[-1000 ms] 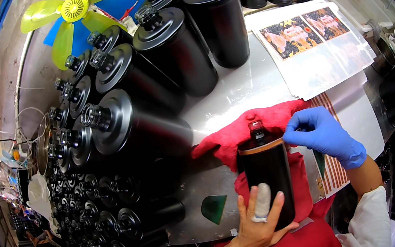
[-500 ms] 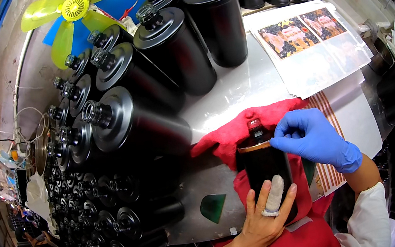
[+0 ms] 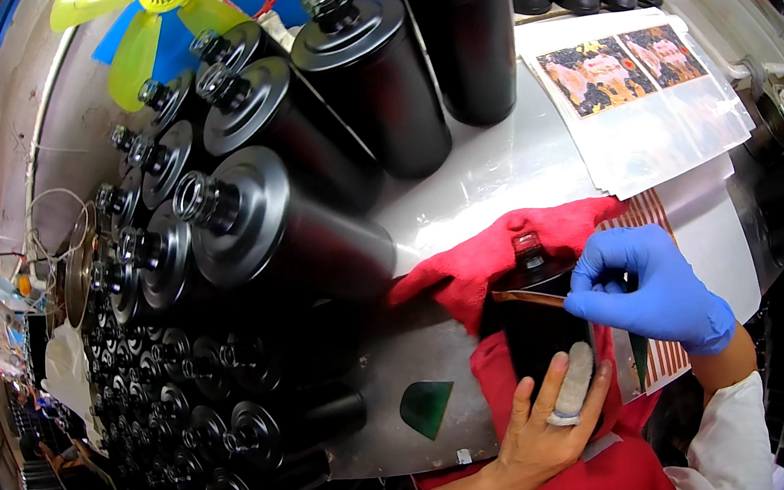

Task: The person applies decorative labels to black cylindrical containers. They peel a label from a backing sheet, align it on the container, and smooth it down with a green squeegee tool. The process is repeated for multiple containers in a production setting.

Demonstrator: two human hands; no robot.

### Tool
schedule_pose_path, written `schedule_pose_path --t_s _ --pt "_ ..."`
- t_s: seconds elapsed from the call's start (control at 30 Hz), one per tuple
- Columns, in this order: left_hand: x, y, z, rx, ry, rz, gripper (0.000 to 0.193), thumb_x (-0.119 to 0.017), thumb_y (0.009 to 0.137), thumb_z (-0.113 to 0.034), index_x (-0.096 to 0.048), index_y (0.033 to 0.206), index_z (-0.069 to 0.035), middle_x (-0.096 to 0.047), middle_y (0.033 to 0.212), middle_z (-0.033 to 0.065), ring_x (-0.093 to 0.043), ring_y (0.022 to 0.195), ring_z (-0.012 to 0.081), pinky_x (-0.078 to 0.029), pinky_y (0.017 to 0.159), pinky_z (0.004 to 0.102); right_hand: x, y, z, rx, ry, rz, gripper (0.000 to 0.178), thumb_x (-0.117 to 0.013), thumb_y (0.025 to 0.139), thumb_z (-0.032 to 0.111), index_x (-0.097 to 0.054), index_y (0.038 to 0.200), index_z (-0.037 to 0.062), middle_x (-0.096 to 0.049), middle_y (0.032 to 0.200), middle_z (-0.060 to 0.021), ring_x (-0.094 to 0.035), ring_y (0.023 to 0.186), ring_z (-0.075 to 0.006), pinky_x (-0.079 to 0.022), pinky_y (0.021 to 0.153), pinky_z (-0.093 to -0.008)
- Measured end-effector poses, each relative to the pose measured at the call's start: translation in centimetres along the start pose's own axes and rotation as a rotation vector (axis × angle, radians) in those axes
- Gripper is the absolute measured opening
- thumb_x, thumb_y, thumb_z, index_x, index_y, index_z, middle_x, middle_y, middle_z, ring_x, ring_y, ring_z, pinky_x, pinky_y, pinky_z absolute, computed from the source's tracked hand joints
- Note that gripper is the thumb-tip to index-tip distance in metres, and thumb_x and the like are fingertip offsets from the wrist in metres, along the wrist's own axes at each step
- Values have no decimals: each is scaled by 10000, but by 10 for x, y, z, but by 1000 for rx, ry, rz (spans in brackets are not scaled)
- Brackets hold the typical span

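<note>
Your right hand (image 3: pixel 648 294) pinches the copper strip (image 3: pixel 530 299), now slanting where it ran level, so likely not seated, while your left hand (image 3: pixel 541 437), fingers spread, rests on the black bottle (image 3: pixel 535 337) just below-left of that pinch.

"What is that black bottle (image 3: pixel 535 337) like?"

"It's shiny and dark, with a round shoulder and a see-through neck. The neck points away from the person."

"Where is it?"

"By the red cloth (image 3: pixel 440 283). Red shows past its neck and along both sides. I can't tell if it lies flat or leans."

"And the thin strip (image 3: pixel 530 297)?"

"Orangey-brown. It goes across the bottle just under the shoulder, sloping down to the right, in front of the red cloth. Its right end is hidden."
</note>
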State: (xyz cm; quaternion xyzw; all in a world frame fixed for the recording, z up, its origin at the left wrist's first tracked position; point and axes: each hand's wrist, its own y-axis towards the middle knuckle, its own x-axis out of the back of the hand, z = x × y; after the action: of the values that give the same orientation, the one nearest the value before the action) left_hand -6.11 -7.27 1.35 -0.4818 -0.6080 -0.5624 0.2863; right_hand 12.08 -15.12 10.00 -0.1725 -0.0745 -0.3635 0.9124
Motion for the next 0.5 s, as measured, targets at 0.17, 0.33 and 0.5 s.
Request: schedule_pose_path --t_s 0.17,0.33,0.5 --pt "-1 4 -4 1 43 -17 381 -475 861 -211 -621 1211 -166 -585 1215 95 -453 1249 330 -128 1116 494 0 -1 7 9 10 -9 98 -724 747 85 -651 743 21 -529 613 41 -420 535 -5 -323 481 -182" --pt "0 4 -6 37 15 -17 375 -464 871 -197 -621 1209 -167 -584 1217 89 -456 1251 310 -134 1113 499 6 1 -3 -83 31 -56 102 -718 756 78 -644 776 11 -573 680 29 -468 578 -9 -370 521 -173" --pt "-1 4 -3 12 18 -41 385 -465 865 -190 -614 1219 -152 -581 1228 93 -445 1256 325 -124 1112 511 11 8 -16 -164 43 -81 131 -715 772 110 -648 788 -2 -598 695 12 -530 612 -26 -425 554 -175"
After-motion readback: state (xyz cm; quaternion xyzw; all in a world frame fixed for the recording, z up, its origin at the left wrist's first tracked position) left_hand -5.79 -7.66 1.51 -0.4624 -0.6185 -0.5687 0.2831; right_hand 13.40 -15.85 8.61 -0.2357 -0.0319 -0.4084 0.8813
